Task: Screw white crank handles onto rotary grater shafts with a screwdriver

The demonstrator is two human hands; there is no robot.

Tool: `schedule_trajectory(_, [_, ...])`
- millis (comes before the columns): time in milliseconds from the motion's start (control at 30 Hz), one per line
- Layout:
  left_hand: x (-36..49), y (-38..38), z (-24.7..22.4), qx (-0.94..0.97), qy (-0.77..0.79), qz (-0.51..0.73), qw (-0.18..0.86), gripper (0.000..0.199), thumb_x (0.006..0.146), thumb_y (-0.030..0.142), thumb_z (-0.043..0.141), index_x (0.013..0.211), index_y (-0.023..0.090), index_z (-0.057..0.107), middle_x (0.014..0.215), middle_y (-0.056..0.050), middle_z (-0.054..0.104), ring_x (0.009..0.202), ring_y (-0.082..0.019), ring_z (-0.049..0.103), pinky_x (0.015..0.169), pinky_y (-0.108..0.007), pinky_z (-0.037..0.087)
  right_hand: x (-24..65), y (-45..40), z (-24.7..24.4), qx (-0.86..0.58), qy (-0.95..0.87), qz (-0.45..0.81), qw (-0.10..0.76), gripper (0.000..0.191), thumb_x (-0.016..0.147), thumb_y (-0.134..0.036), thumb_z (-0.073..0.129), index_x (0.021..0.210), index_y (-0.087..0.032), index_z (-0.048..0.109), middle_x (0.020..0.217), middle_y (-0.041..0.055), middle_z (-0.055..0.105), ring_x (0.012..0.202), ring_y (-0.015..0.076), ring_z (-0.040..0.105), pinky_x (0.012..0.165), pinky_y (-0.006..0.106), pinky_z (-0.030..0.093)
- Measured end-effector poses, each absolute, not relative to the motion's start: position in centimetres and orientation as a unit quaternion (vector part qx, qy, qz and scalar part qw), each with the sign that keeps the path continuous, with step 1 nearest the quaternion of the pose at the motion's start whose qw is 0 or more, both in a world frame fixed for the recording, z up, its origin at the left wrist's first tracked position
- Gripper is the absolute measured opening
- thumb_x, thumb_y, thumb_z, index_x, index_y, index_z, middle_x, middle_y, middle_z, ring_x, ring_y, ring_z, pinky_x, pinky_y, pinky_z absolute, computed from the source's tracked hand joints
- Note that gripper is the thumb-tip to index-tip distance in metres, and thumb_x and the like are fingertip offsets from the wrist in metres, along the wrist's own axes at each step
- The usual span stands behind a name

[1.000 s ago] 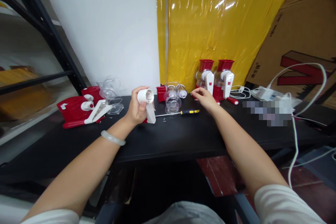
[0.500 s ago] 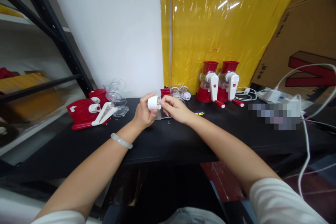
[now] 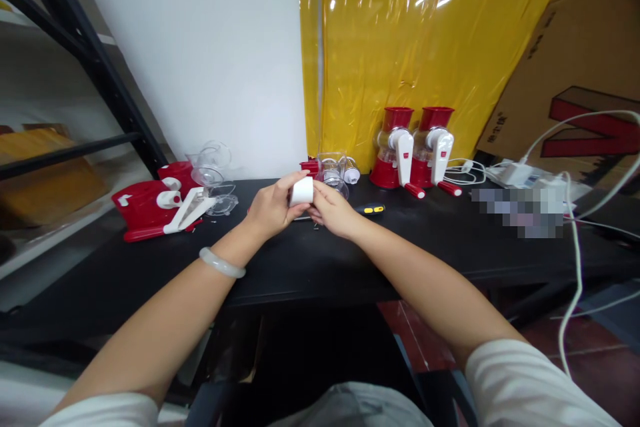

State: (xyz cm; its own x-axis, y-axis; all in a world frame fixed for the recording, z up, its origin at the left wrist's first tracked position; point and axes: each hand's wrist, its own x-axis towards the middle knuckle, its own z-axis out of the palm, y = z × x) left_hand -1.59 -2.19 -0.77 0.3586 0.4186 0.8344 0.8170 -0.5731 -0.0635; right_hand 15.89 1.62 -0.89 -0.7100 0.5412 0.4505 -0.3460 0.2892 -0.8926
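Observation:
A small white cylindrical part (image 3: 302, 191) is held above the black table by my left hand (image 3: 271, 205), its fingers wrapped round the part. My right hand (image 3: 333, 209) is closed at the part's right side, fingertips against it; whether they pinch something small is hidden. Just right of my right hand lies a screwdriver with a black and yellow handle (image 3: 373, 210). Behind the hands are clear plastic pieces (image 3: 334, 172) and a red part (image 3: 309, 166). Tiny screws (image 3: 316, 227) lie on the table below the hands.
Two red-and-white hand-crank grinders (image 3: 391, 153) stand at the back right. Red bases with a white crank (image 3: 145, 208) and clear parts (image 3: 216, 177) lie at the left. White cables and a power strip (image 3: 520, 174) are on the far right. A black shelf frame (image 3: 107, 90) rises at the left.
The white part has turned so its open end no longer faces right, and my right hand has closed in on it. The view has shifted slightly, showing more of the screwdriver handle.

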Motion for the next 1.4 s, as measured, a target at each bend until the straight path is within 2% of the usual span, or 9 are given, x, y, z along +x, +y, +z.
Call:
schedule_trajectory(267, [-1.8, -2.2, 0.2, -0.799, -0.348, -0.411, 0.269, 0.064, 0.09, 0.063, 0.048, 0.137, 0.02, 0.041, 0.12, -0.015, 0.068, 0.103, -0.025, 0.071, 0.083, -0.035, 0.058, 16.1, 1.3, -0.7, -0.056, -0.719, 0.575, 0.388, 0.035, 0.096, -0.057, 0.043, 0.087, -0.023, 0.04, 0.054, -0.0112, 0.029, 0.043, 0.0066, 0.03, 0.043, 0.02, 0.029])
schedule_trajectory(500, [-1.6, -2.4, 0.4, -0.804, -0.298, -0.431, 0.282, 0.062, 0.091, 0.056, 0.052, 0.14, 0.022, 0.039, 0.121, -0.014, 0.068, 0.106, -0.024, 0.07, 0.085, -0.035, 0.058, 16.2, 1.0, -0.8, -0.064, -0.71, 0.578, 0.397, 0.034, 0.094, -0.057, 0.043, 0.09, -0.023, 0.042, 0.055, -0.0116, 0.029, 0.044, 0.0074, 0.032, 0.046, 0.022, 0.041])
schedule_trajectory(833, [-2.2, -1.8, -0.4, -0.786, -0.35, -0.457, 0.226, 0.069, 0.085, 0.069, 0.05, 0.136, 0.022, 0.043, 0.12, -0.014, 0.066, 0.093, -0.023, 0.071, 0.079, -0.036, 0.058, 16.2, 0.8, -0.3, -0.034, -0.694, 0.592, 0.408, 0.042, 0.088, -0.064, 0.052, 0.084, -0.024, 0.041, 0.053, -0.0121, 0.031, 0.043, 0.0069, 0.033, 0.05, 0.025, 0.048])
schedule_trajectory(933, [-3.7, -1.2, -0.5, -0.747, -0.35, -0.539, 0.171, 0.067, 0.088, 0.064, 0.05, 0.14, 0.024, 0.035, 0.113, -0.012, 0.066, 0.083, -0.02, 0.072, 0.075, -0.036, 0.059, 17.3, 1.5, 0.6, -0.023, -0.657, 0.606, 0.448, 0.041, 0.088, -0.062, 0.054, 0.081, -0.024, 0.041, 0.052, -0.0118, 0.031, 0.042, 0.0066, 0.034, 0.05, 0.023, 0.045])
schedule_trajectory(1033, [-5.6, -0.6, -0.3, -0.71, -0.346, -0.606, 0.09, 0.061, 0.091, 0.056, 0.053, 0.14, 0.027, 0.033, 0.096, -0.005, 0.066, 0.066, -0.015, 0.069, 0.063, -0.031, 0.058, 18.7, 2.4, 1.8, 0.0, -0.593, 0.604, 0.532, 0.036, 0.092, -0.055, 0.052, 0.079, -0.024, 0.039, 0.051, -0.0118, 0.03, 0.041, 0.0063, 0.029, 0.054, 0.024, 0.046])
schedule_trajectory(1100, [-6.1, -0.4, 0.0, -0.689, -0.361, -0.628, 0.033, 0.061, 0.091, 0.058, 0.052, 0.14, 0.027, 0.032, 0.086, -0.002, 0.064, 0.061, -0.014, 0.067, 0.058, -0.029, 0.057, 19.3, 3.0, 2.1, -0.007, -0.601, 0.605, 0.523, 0.036, 0.092, -0.053, 0.052, 0.077, -0.024, 0.038, 0.049, -0.0117, 0.031, 0.041, 0.0064, 0.029, 0.054, 0.024, 0.047])
schedule_trajectory(1233, [-4.4, -0.9, 0.5, -0.659, -0.422, -0.61, -0.125, 0.071, 0.089, 0.067, 0.046, 0.147, 0.031, 0.027, 0.085, -0.004, 0.068, 0.059, -0.016, 0.067, 0.06, -0.033, 0.058, 19.2, 3.9, 1.4, -0.053, -0.643, 0.604, 0.468, 0.036, 0.093, -0.052, 0.049, 0.076, -0.023, 0.036, 0.048, -0.0116, 0.032, 0.039, 0.0064, 0.03, 0.051, 0.024, 0.046])
schedule_trajectory(1333, [-2.7, -1.6, 0.9, -0.634, -0.44, -0.592, -0.232, 0.087, 0.081, 0.071, 0.054, 0.151, 0.028, 0.023, 0.084, -0.006, 0.068, 0.056, -0.018, 0.066, 0.056, -0.034, 0.057, 18.9, 4.2, 0.9, -0.068, -0.668, 0.601, 0.433, 0.036, 0.093, -0.053, 0.048, 0.077, -0.023, 0.037, 0.048, -0.0112, 0.034, 0.039, 0.0066, 0.033, 0.05, 0.024, 0.045])
schedule_trajectory(1400, [-2.0, -1.9, 1.0, -0.611, -0.447, -0.585, -0.291, 0.092, 0.076, 0.064, 0.066, 0.15, 0.026, 0.026, 0.08, -0.003, 0.066, 0.052, -0.017, 0.064, 0.052, -0.034, 0.057, 18.9, 4.3, 0.8, -0.061, -0.674, 0.603, 0.423, 0.038, 0.092, -0.056, 0.05, 0.078, -0.023, 0.039, 0.048, -0.0113, 0.035, 0.039, 0.0065, 0.033, 0.05, 0.024, 0.046])
